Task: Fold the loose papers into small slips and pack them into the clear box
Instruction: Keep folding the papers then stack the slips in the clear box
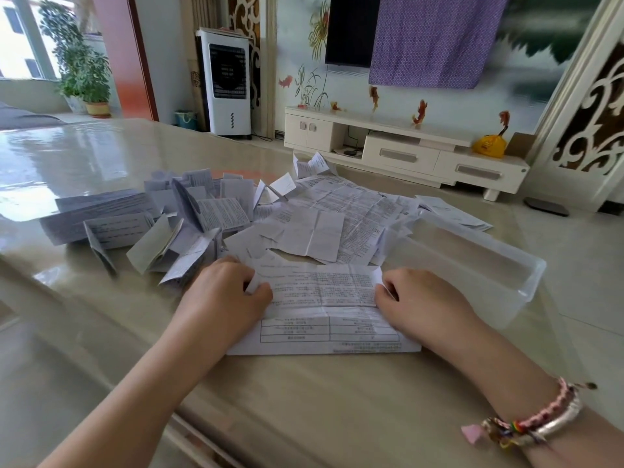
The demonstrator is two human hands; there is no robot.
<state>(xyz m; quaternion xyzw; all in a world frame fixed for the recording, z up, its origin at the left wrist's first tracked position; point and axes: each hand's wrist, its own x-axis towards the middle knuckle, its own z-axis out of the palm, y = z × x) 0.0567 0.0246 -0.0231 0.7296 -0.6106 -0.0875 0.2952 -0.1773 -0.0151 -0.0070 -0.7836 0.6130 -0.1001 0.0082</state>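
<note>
Glossy beige table (101, 157) carries everything: the loose papers (337, 211) heaped ahead, folded slips (141, 228) to their left, the clear box (472, 265) on my right. Nearest lies one printed sheet (324, 309); my left hand (226, 295) and right hand (422, 298) pinch its folded-over top corners.

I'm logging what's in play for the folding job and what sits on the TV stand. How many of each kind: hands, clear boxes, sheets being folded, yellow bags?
Hands: 2, left hand and right hand
Clear box: 1
Sheet being folded: 1
Yellow bag: 1
Total: 5
The loose and folded papers in the pile overlap too much to count.
</note>
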